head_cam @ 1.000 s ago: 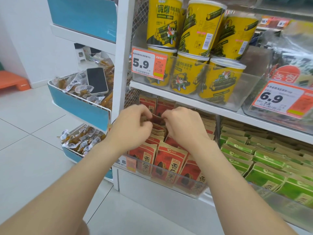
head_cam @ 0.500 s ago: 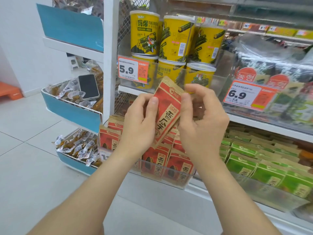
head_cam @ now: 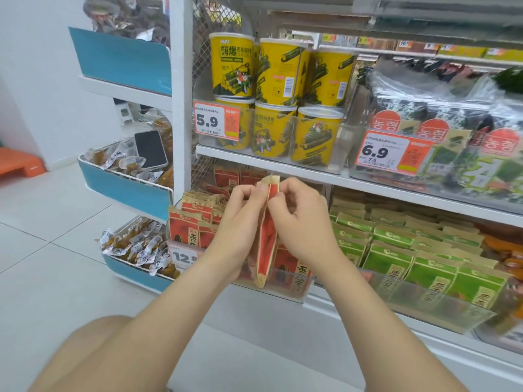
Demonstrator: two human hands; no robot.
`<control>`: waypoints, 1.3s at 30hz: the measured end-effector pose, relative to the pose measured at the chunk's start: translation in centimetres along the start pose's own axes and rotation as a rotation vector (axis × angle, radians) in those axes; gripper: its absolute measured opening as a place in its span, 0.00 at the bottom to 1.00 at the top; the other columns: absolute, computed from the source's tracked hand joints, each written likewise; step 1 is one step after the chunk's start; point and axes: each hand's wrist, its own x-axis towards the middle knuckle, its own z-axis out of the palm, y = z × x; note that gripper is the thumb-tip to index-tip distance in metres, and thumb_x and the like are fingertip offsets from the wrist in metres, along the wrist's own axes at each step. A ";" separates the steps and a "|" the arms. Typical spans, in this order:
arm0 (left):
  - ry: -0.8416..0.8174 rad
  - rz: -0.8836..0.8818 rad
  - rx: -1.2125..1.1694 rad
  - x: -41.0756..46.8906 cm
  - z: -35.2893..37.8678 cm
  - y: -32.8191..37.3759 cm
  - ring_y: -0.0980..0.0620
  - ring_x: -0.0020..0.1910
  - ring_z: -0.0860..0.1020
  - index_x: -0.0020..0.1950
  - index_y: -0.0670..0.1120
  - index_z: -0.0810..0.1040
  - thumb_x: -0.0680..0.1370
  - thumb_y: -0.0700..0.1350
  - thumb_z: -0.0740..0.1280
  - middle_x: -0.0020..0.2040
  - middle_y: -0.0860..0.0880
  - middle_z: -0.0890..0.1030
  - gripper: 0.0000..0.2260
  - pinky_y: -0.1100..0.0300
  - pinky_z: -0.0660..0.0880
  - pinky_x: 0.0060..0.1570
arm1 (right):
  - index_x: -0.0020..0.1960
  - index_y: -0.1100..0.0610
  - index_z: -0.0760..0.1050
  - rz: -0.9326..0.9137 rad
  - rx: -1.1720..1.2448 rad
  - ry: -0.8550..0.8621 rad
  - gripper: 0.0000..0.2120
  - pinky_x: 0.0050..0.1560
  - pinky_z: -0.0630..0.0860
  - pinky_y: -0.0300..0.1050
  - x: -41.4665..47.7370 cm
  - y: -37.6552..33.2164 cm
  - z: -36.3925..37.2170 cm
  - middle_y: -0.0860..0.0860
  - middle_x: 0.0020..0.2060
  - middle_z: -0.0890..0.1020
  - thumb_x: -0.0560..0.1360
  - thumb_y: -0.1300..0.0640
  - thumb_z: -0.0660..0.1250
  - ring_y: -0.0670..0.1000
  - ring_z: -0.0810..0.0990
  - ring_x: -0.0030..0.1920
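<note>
A red and tan snack packet (head_cam: 266,239) hangs edge-on between my two hands, in front of the lower shelf. My left hand (head_cam: 240,219) pinches its top left side with thumb and fingers. On the other side, my right hand (head_cam: 300,222) pinches the same top edge, its other fingers curled. Behind and below the packet, more red packets (head_cam: 192,222) stand in rows inside a clear bin (head_cam: 300,292).
Green packets (head_cam: 396,256) fill the bin to the right. Yellow tubs (head_cam: 271,89) and seaweed packs (head_cam: 452,142) sit on the shelf above. A phone (head_cam: 150,149) lies on wrapped snacks in a blue side basket (head_cam: 119,185). Tiled floor lies to the left.
Both hands lifted one red packet out of the bin, raised it, then lowered it and turned it from face-on to edge-on. The camera view shifted back from the shelf.
</note>
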 end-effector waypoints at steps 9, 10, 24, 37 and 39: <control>-0.089 -0.046 -0.204 -2.3 0.2 0.2 0.53 0.43 0.83 0.61 0.47 0.74 0.87 0.48 0.64 0.45 0.49 0.83 0.07 0.59 0.80 0.38 | 0.40 0.57 0.74 -0.023 0.028 0.051 0.19 0.37 0.67 0.49 -2.7 -0.3 1.0 0.47 0.31 0.76 0.89 0.53 0.60 0.48 0.72 0.34; -0.089 -0.054 -0.211 -2.5 0.3 0.1 0.53 0.43 0.83 0.61 0.47 0.75 0.87 0.48 0.64 0.45 0.49 0.83 0.07 0.59 0.81 0.38 | 0.39 0.53 0.73 -0.011 0.030 0.051 0.19 0.36 0.66 0.47 -2.9 -0.3 0.9 0.45 0.30 0.75 0.89 0.53 0.60 0.46 0.72 0.33; 0.064 0.019 -0.478 -1.1 1.9 -0.6 0.47 0.46 0.83 0.60 0.50 0.76 0.86 0.48 0.67 0.49 0.46 0.82 0.04 0.50 0.82 0.47 | 0.55 0.45 0.75 0.037 0.185 -0.069 0.08 0.52 0.81 0.52 -3.5 0.0 0.5 0.48 0.51 0.82 0.77 0.49 0.69 0.48 0.81 0.53; -0.082 0.171 0.036 -1.9 1.0 -0.5 0.52 0.54 0.85 0.59 0.47 0.87 0.83 0.45 0.72 0.55 0.46 0.88 0.07 0.48 0.82 0.56 | 0.47 0.70 0.73 0.309 0.467 0.229 0.28 0.33 0.74 0.43 -2.6 0.0 -1.5 0.50 0.29 0.78 0.82 0.42 0.71 0.49 0.76 0.29; -0.108 0.196 0.091 -2.6 0.7 -0.2 0.54 0.58 0.86 0.61 0.49 0.87 0.83 0.44 0.73 0.56 0.50 0.89 0.08 0.51 0.83 0.61 | 0.45 0.71 0.74 0.288 0.449 0.224 0.29 0.32 0.73 0.39 -2.8 -0.2 -1.9 0.50 0.28 0.77 0.82 0.42 0.72 0.47 0.74 0.28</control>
